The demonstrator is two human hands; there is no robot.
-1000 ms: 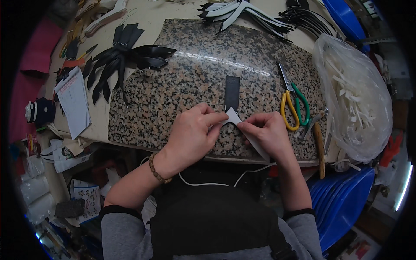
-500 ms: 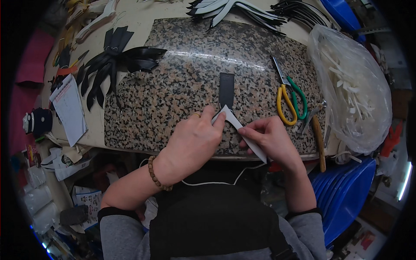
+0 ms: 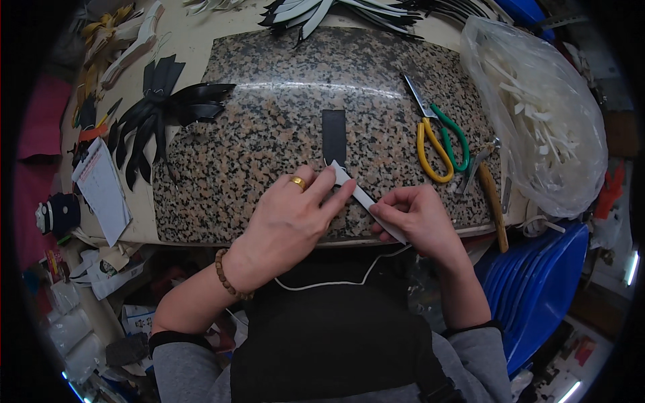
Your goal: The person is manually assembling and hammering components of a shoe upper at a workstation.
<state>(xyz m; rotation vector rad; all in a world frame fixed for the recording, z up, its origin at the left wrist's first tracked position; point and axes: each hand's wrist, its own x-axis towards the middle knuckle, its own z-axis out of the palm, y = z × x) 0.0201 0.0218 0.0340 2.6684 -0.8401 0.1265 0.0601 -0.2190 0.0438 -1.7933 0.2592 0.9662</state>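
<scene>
Here, I have the right hand (image 3: 422, 216) pinching a white strip (image 3: 363, 198) near its lower end, between thumb and fingers. The left hand (image 3: 285, 208) has its fingertips on the strip's upper end; I cannot tell whether they clasp it or only press. Between the two grips the strip slants over a speckled slab (image 3: 269, 148). Just beyond the left fingertips lies a flat black piece (image 3: 334, 134). Past the right grip, on its outer side, I see yellow-and-green-handled scissors (image 3: 437, 154), then a wooden-handled tool (image 3: 493, 208) and a clear bag (image 3: 578, 161). Beyond the left grip, outward, lies a black bundle (image 3: 158, 114).
</scene>
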